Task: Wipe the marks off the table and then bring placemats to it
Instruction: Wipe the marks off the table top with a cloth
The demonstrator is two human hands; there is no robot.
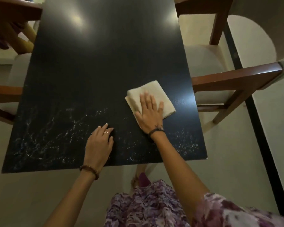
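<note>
White, smeary marks [44, 138] covered the near part of the dark table [95, 68], thickest toward its near left corner and thinner along the near right edge, while the far half looked clean and caught two soft reflections of light. A folded beige cloth [156, 94] lay on the table right of centre, near the right edge and just beyond the marked zone. The right hand [150, 114] pressed flat on the cloth's near portion, fingers spread and extended, palm down rather than gripping it; a dark band circled that wrist. The left hand [99, 143] rested on the table near the front edge, left of the cloth and apart from it, loosely open with fingers slightly curled and holding nothing, a ring on one finger and a beaded bracelet at the wrist. Wooden chairs with pale seats stood on both sides, one [220, 79] just right of the table, another [15, 18] at the far left.
</note>
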